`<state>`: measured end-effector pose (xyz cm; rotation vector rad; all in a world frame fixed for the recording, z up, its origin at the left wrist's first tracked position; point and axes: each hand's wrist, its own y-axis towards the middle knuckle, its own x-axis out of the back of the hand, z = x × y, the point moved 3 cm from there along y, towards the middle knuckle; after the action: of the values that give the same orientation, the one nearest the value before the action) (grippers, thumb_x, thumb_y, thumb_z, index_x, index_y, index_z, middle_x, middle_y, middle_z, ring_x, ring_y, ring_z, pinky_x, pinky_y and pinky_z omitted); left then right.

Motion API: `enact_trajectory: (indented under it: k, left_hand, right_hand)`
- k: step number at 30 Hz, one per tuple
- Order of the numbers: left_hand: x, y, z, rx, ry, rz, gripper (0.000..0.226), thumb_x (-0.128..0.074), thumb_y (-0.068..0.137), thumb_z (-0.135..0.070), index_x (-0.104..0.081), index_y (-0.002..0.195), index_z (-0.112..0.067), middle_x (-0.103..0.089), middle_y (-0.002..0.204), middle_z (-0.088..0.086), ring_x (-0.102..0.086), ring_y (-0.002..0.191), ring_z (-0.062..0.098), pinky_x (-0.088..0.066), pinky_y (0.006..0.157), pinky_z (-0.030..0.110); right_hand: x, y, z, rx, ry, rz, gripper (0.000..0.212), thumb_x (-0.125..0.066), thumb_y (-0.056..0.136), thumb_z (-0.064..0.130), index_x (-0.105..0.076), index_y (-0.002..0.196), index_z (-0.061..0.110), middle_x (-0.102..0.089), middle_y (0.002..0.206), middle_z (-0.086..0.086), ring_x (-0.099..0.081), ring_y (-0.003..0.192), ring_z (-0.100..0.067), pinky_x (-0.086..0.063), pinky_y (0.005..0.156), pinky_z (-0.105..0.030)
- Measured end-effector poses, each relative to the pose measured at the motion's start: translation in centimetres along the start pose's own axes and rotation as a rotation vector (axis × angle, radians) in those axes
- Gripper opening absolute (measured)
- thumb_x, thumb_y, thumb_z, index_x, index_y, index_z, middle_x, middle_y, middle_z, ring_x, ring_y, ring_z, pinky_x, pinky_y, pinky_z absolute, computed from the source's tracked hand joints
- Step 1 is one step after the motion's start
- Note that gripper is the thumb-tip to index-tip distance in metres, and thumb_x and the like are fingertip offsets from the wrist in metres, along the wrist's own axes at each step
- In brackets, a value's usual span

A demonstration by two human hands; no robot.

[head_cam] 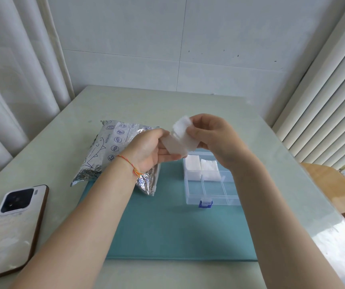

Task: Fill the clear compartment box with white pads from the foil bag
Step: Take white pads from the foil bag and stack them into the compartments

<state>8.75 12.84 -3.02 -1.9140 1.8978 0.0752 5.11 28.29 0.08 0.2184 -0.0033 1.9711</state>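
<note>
**Pads going from bag to box**

Pale green and shiny, the worktop (188, 105) fills most of the view, with a teal mat (167, 232) lying flat on it near the person. At the near left a phone (11, 222) lies face down beside the mat, showing a white back, a brown edge and a dark camera block.

On the mat's right side sits the clear compartment box (210, 180), open, with a small blue latch (205, 203) on its near wall. Its near compartments look bare. Two far compartments each hold a stack of white pads (200, 168). The right forearm hides the box's right end.

Just above the box, both hands meet in the air. The left hand (146, 151) has its fingers curled under a small stack of white pads (174, 146), and the right hand (213, 138) pinches a pad (182, 124) at the top of that stack, lifting its edge. So each grip is closed on pads. A thin orange string (131, 165) goes round the left wrist.

Behind the left hand lies the foil bag (105, 151), silver and crinkly, partly on the mat. It has blue drawings of a fish and little round icons. The writing on it is too small to read.

Farther back is a white wall (167, 38). Pale curtains (11, 69) hang on the left, and white ribbed slats (323, 101) stand on the right.
</note>
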Motion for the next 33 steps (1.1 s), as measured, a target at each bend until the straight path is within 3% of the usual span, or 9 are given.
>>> enact_trajectory:
  k: [2,4,7,11,15,19,22,26,33]
  left_hand:
    - [-0.1,0.0,-0.1,0.0,-0.025,0.023,0.037,-0.034,0.103,-0.022,-0.058,0.12,0.001,-0.065,0.109,0.025,-0.067,0.089,0.037,-0.061,0.064,0.035]
    - [-0.2,0.0,-0.2,0.012,-0.074,0.037,0.041,-0.034,0.104,-0.031,-0.059,0.114,-0.001,-0.066,0.096,0.02,-0.069,0.078,0.029,-0.061,0.063,0.035]
    - [-0.2,0.1,-0.2,0.023,-0.11,0.047,0.048,-0.04,0.101,-0.041,-0.06,0.113,0.0,-0.066,0.088,0.016,-0.069,0.073,0.023,-0.06,0.067,0.032]
    - [-0.5,0.2,-0.1,-0.083,-0.091,0.02,0.019,-0.051,0.098,-0.017,-0.062,0.106,-0.003,-0.066,0.09,0.013,-0.07,0.072,0.017,-0.059,0.072,0.029]
    - [-0.5,0.3,0.0,-0.12,-0.059,0.012,0.022,-0.049,0.094,-0.004,-0.063,0.11,0.002,-0.068,0.086,0.013,-0.069,0.074,0.017,-0.058,0.075,0.029]
    - [-0.8,0.0,0.1,-0.111,-0.022,0.044,0.017,-0.05,0.096,-0.01,-0.067,0.098,-0.008,-0.07,0.068,0.001,-0.069,0.07,0.014,-0.059,0.069,0.029]
    - [-0.5,0.1,0.1,-0.107,-0.053,-0.068,0.019,-0.049,0.096,-0.01,-0.065,0.091,-0.017,-0.071,0.069,-0.003,-0.065,0.065,0.011,-0.054,0.062,0.025]
    - [0.0,0.2,0.1,-0.135,-0.005,-0.177,0.021,-0.048,0.095,-0.008,-0.064,0.088,-0.02,-0.067,0.073,-0.003,-0.06,0.056,0.006,-0.044,0.053,0.02]
    - [-0.2,0.1,-0.3,-0.116,-0.099,-0.149,0.013,-0.052,0.094,-0.014,-0.063,0.087,-0.012,-0.066,0.078,0.006,-0.056,0.061,0.015,-0.045,0.053,0.021]
  right_hand:
    - [-0.7,-0.1,0.2,0.026,-0.158,-0.02,0.01,-0.063,0.09,0.005,-0.067,0.095,0.012,-0.07,0.09,-0.012,-0.063,0.076,-0.022,-0.056,0.075,-0.044]
    - [-1.3,-0.2,0.2,0.025,-0.249,-0.089,0.011,-0.065,0.088,0.007,-0.066,0.094,0.016,-0.072,0.089,-0.012,-0.064,0.073,-0.024,-0.056,0.069,-0.043]
    - [-1.7,-0.2,0.1,0.055,-0.334,-0.205,0.01,-0.067,0.086,0.011,-0.063,0.092,0.017,-0.072,0.087,-0.006,-0.061,0.071,-0.018,-0.049,0.058,-0.028]
    - [-2.2,-0.1,-0.2,0.118,-0.36,-0.313,0.009,-0.066,0.084,0.009,-0.062,0.09,0.015,-0.067,0.084,0.001,-0.059,0.073,-0.013,-0.048,0.063,-0.021]
    - [-2.7,-0.2,0.0,0.183,-0.398,-0.375,0.01,-0.066,0.084,0.01,-0.058,0.088,0.015,-0.062,0.078,0.005,-0.054,0.067,-0.005,-0.041,0.057,-0.01]
    - [-3.6,-0.4,-0.4,0.284,-0.526,-0.379,0.011,-0.064,0.084,0.01,-0.055,0.09,0.012,-0.056,0.086,0.0,-0.051,0.08,-0.018,-0.038,0.064,-0.016]
    - [-4.0,-0.5,-0.7,0.384,-0.683,-0.301,0.027,-0.068,0.081,0.017,-0.051,0.1,0.007,-0.048,0.102,-0.006,-0.047,0.093,-0.024,-0.04,0.075,-0.029]
    - [-4.5,-0.8,-0.5,0.421,-0.807,-0.196,0.042,-0.075,0.076,0.023,-0.047,0.103,0.006,-0.042,0.106,-0.006,-0.04,0.075,-0.023,-0.031,0.066,-0.026]
    - [-3.5,-0.9,0.0,0.36,-0.85,-0.219,0.025,-0.067,0.085,0.024,-0.052,0.096,0.007,-0.048,0.098,-0.006,-0.05,0.071,-0.029,-0.039,0.058,-0.033]
